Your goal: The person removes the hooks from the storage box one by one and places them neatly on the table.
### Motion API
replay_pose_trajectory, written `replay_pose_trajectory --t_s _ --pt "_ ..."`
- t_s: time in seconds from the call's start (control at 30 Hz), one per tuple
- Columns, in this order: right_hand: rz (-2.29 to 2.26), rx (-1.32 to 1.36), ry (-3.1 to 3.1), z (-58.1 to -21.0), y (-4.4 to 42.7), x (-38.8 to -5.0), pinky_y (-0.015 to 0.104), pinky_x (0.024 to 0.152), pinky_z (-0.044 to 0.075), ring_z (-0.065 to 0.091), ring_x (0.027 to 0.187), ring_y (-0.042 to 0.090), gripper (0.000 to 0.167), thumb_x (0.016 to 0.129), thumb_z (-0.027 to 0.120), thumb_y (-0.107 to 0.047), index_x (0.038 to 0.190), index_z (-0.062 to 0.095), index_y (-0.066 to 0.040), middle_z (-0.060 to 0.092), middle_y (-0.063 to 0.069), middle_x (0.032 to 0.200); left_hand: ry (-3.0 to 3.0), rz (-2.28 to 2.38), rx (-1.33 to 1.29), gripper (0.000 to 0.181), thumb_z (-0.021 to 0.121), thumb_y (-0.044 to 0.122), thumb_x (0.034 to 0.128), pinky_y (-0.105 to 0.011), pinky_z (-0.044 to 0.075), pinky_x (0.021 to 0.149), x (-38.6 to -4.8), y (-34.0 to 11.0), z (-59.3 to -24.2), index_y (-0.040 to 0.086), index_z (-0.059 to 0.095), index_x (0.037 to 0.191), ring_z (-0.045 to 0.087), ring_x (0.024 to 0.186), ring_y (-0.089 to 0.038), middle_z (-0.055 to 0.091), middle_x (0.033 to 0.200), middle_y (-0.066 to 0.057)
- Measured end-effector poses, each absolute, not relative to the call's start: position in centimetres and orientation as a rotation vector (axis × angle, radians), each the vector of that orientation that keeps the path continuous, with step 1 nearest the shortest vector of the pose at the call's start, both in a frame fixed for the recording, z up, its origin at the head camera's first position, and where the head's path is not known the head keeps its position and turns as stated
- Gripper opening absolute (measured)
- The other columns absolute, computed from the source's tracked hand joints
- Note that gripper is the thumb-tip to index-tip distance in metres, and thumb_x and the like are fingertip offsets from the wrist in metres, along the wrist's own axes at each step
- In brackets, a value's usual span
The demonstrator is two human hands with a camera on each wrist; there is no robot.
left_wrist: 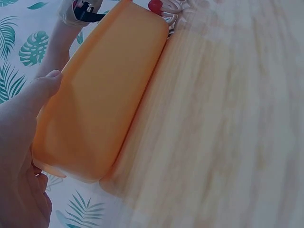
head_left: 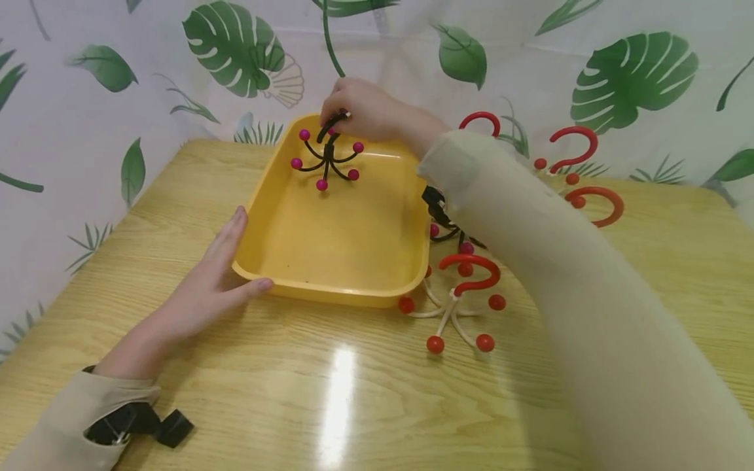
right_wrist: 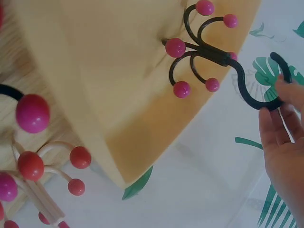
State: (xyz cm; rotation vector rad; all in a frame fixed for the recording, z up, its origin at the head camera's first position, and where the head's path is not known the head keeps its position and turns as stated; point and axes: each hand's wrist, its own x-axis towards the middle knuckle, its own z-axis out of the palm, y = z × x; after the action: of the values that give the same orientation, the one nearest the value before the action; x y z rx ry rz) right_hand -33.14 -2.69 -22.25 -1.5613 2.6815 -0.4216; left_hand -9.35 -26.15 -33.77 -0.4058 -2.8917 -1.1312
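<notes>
A yellow plastic tray (head_left: pixel 336 222) stands on the table, and my left hand (head_left: pixel 200 291) rests against its near left corner. The left fingers lie straight along the outer side wall, and the thumb touches the near rim. Over the far left part of the tray, my right hand (head_left: pixel 368 108) pinches the curved top of a black hook hanger (head_left: pixel 328 154). Its curved arms spread out and end in pink balls. The right wrist view shows the fingertips and thumb on the bend of the black hook (right_wrist: pixel 247 92), with the pink-tipped arms over the tray.
Right of the tray stands a white hanger (head_left: pixel 453 307) with a red hook and red balls. Behind it, partly hidden by my right sleeve, are another black hanger (head_left: pixel 436 203) and several red hooks (head_left: pixel 580 147). A leaf-patterned cloth (head_left: pixel 383 46) hangs behind the table (head_left: pixel 265 399).
</notes>
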Motion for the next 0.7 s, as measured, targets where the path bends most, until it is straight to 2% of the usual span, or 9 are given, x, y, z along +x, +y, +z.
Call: replay_pose_trajectory --t_s 0.1,0.2,0.47,0.7 --pt "-0.412 -1.597 2.662 -22.3 -2.3 -33.0 0.035 0.089 0.039 0.049 0.098 0.026 0.019 0.093 0.058 -0.002 0.107 0.07 0.002 0.063 0.014 0.103 -2.893 -1.137 -0.409 0.097 0.066 0.037 0.0897 -0.055 0.006 0.113 -9.4 -26.1 -33.7 0.025 -0.006 0.154 -0.003 0.145 -0.021 -0.009 0.158 0.01" --pt "-0.406 -1.574 2.655 -22.2 -1.8 -32.7 0.035 0.093 0.042 0.055 0.098 0.025 0.017 0.092 0.059 -0.001 0.104 0.07 0.002 0.066 0.014 0.104 -2.897 -1.138 -0.406 0.097 0.066 0.037 0.0894 -0.056 0.006 0.113 -9.4 -26.1 -33.5 0.027 -0.006 0.154 -0.003 0.145 -0.022 -0.009 0.158 0.011" --pt "-0.421 -1.359 2.771 -21.5 -0.4 -31.1 0.03 0.096 0.044 0.057 0.103 0.021 0.023 0.096 0.058 -0.01 0.115 0.069 -0.003 0.065 0.009 0.114 -2.908 -1.167 -0.379 0.098 0.068 0.037 0.0885 -0.055 0.005 0.113 -9.3 -26.1 -33.5 0.028 -0.005 0.154 -0.003 0.145 -0.019 -0.008 0.157 0.013" --pt "-0.514 -1.401 2.914 -19.7 1.0 -29.0 0.028 0.092 0.048 0.058 0.102 0.022 0.021 0.094 0.059 -0.01 0.11 0.072 -0.003 0.067 0.009 0.11 -2.911 -1.188 -0.369 0.099 0.068 0.037 0.0881 -0.055 0.004 0.113 -9.2 -26.1 -33.7 0.031 -0.006 0.153 -0.004 0.145 -0.019 -0.009 0.157 0.014"
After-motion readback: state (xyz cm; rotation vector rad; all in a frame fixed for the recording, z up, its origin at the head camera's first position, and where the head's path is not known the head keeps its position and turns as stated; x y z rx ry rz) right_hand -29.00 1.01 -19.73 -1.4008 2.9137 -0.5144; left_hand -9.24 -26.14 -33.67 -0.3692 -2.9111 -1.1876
